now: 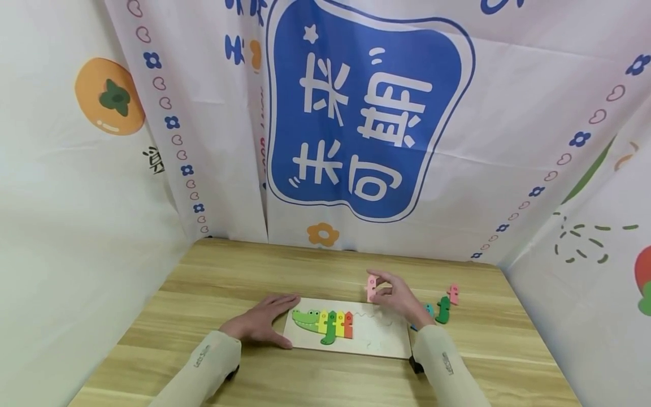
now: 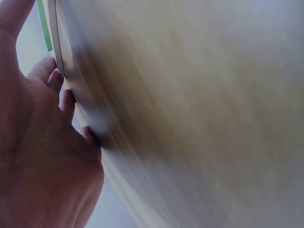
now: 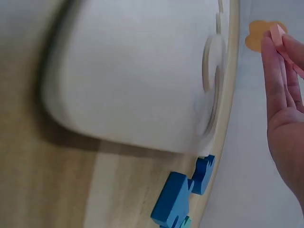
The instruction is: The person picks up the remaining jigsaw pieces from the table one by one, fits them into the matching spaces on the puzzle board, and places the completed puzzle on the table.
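A pale wooden puzzle board (image 1: 381, 336) lies on the table. Fitted at its left are a green crocodile head (image 1: 304, 320), yellow strips, a green strip with a leg (image 1: 329, 328) and a red strip (image 1: 348, 325). My left hand (image 1: 259, 322) rests at the board's left end, thumb and fingers spread along its edge; the left wrist view shows the fingertips by that edge. Above the board's far edge, my right hand (image 1: 402, 299) pinches a pink puzzle piece (image 1: 372, 289) between thumb and fingers. The right wrist view shows this pink piece (image 3: 280, 42) held off the table.
Right of the board lie loose pieces: a green one (image 1: 443, 310), another pink one (image 1: 454, 294) and blue ones (image 3: 172, 200), partly hidden by my right arm in the head view. Printed cloth (image 1: 229, 186) hangs behind the wood-grain table (image 1: 213, 271) and at both sides.
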The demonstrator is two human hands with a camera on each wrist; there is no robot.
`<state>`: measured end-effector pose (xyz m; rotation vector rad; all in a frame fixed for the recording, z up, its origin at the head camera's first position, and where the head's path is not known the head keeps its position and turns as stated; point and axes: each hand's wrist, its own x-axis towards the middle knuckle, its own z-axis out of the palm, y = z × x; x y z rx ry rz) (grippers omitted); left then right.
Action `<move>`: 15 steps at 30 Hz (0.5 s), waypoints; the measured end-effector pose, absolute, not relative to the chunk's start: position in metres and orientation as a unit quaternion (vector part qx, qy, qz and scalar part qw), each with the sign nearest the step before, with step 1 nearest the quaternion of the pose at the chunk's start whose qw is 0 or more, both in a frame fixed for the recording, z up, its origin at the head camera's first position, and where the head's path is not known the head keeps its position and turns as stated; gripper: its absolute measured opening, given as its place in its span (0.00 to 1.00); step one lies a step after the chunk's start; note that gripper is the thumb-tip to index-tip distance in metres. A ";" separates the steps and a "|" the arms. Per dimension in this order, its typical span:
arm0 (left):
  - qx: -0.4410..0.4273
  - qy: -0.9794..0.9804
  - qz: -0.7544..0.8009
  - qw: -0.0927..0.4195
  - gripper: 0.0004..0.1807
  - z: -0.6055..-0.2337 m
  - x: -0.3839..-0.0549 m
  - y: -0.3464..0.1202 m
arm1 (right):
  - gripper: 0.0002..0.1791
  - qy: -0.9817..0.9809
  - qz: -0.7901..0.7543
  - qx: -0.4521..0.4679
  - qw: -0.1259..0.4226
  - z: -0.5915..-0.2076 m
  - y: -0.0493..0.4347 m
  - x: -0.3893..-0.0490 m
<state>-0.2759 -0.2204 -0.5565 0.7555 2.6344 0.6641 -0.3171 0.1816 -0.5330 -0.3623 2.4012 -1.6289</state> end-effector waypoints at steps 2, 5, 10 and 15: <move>0.264 0.922 0.235 0.161 0.62 -0.557 -0.276 -0.220 | 0.38 0.817 -0.548 -0.134 0.120 -0.533 0.180 -0.311; 0.265 0.921 0.235 0.161 0.62 -0.557 -0.276 -0.220 | 0.39 0.821 -0.540 -0.137 0.126 -0.533 0.177 -0.302; 0.266 0.922 0.234 0.158 0.62 -0.559 -0.277 -0.220 | 0.40 0.834 -0.516 -0.148 0.131 -0.532 0.170 -0.290; 0.269 0.921 0.233 0.156 0.62 -0.560 -0.278 -0.221 | 0.39 0.831 -0.512 -0.165 0.142 -0.533 0.163 -0.279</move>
